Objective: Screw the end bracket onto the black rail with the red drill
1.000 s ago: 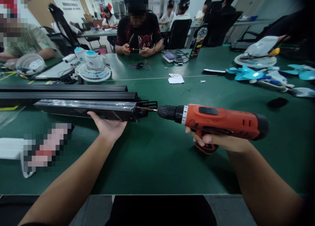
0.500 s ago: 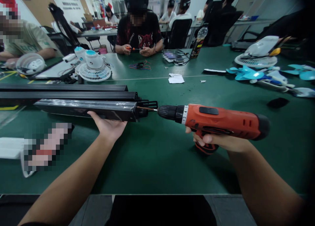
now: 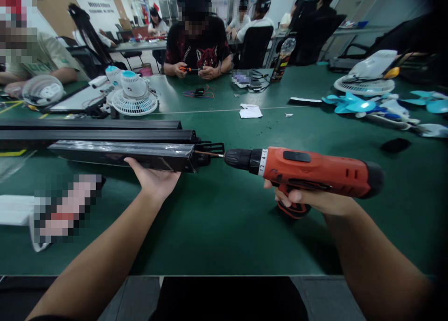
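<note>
My right hand (image 3: 297, 197) is wrapped round the handle of a red and black cordless drill (image 3: 315, 171), which points left. A long thin bit (image 3: 210, 154) runs from its chuck to the right end of a long black bar (image 3: 115, 155) partly wrapped in clear film. My left hand (image 3: 156, 178) grips that bar from below near this end, thumb on its front side; the other fingers are hidden beneath. Black fittings stick out of the bar's end, and exactly where the bit's tip sits I cannot make out.
Two more black bars (image 3: 87, 135) lie just behind. A blurred-out flat object (image 3: 72, 206) is at the left. White fan parts (image 3: 135, 99) and blue fan blades (image 3: 350, 104) lie farther back, along with paper scraps (image 3: 250, 111) and a bottle (image 3: 282, 62). Across the green table (image 3: 224, 237) sits a person (image 3: 198, 43).
</note>
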Demonstrator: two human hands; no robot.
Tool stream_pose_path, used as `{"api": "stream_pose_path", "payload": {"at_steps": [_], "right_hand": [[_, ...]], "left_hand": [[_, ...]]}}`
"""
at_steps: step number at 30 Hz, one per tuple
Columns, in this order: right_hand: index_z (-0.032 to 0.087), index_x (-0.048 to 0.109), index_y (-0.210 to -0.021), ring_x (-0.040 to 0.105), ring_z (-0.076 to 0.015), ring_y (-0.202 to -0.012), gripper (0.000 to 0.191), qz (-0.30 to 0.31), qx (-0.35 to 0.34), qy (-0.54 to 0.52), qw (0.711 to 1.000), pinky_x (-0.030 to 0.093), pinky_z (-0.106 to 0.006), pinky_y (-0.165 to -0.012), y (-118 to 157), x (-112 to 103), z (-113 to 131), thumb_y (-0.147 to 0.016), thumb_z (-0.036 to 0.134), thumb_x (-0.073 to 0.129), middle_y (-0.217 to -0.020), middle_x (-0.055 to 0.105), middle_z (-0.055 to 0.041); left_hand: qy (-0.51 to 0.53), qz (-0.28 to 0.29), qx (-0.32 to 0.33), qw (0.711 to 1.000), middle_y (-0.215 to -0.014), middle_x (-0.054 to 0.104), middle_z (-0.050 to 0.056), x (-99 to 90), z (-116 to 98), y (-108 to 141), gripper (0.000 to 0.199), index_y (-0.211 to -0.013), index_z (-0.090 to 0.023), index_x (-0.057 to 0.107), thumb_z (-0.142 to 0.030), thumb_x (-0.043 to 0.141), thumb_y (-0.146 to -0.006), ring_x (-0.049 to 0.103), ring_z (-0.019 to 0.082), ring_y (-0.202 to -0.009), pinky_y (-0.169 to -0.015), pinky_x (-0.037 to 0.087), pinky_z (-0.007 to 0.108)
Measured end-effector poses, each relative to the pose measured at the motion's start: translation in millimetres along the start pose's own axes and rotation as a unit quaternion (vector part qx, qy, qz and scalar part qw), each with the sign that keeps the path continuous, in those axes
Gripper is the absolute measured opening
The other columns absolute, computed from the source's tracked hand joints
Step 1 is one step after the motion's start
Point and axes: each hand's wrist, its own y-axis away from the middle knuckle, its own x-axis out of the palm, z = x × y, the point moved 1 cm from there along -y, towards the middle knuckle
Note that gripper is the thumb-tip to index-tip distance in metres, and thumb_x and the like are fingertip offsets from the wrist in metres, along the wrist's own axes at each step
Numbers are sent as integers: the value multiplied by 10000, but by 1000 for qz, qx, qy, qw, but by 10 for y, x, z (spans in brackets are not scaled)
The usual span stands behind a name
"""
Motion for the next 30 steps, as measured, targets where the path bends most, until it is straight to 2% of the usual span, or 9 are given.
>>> {"api": "stream_pose_path", "payload": {"at_steps": [6, 15, 21, 26, 30], "right_hand": [[222, 887, -1180, 654, -150, -566, 369, -10, -3, 7, 1000, 616, -258, -508, 1, 5, -10, -950, 497, 974, -672, 702, 18], [224, 884, -1181, 638, -136, -549, 355, 5, 5, -2, 1000, 550, -231, -472, -10, -12, 21, -961, 486, 976, -676, 720, 8], [211, 876, -1177, 636, -140, -545, 370, 2, 13, 5, 1000, 587, -255, -492, -6, 2, 31, -951, 486, 978, -678, 716, 12], [219, 870, -1187, 616, -138, -529, 346, 7, 28, -10, 1000, 554, -244, -455, -5, 3, 31, -960, 461, 968, -679, 711, 11], [221, 875, -1186, 632, -145, -556, 341, 6, 30, -16, 999, 587, -250, -488, -9, -2, 16, -952, 447, 977, -672, 700, 13]], "left_hand": [[17, -6, -12, 1000, -1739, 672, 111, -15, -4, -15, 1025, -1776, -385, 535, -1034, 364, -1003, 614, 375, -1632, -1264, 596, 534], [11, -12, -13, 1000, -1760, 653, 118, 18, -3, 12, 1083, -1788, -374, 523, -1066, 360, -971, 600, 374, -1643, -1260, 600, 523], [21, -8, -16, 1000, -1733, 678, 114, 2, -3, 2, 1078, -1770, -386, 549, -1074, 382, -957, 630, 377, -1613, -1254, 606, 531], [31, 11, -25, 999, -1747, 662, 116, -57, -12, -33, 1052, -1779, -399, 535, -1057, 415, -967, 600, 389, -1639, -1252, 604, 541], [17, 14, -24, 999, -1791, 618, 106, -50, -10, -28, 1067, -1795, -398, 506, -1063, 357, -974, 556, 373, -1680, -1291, 568, 531]]}}
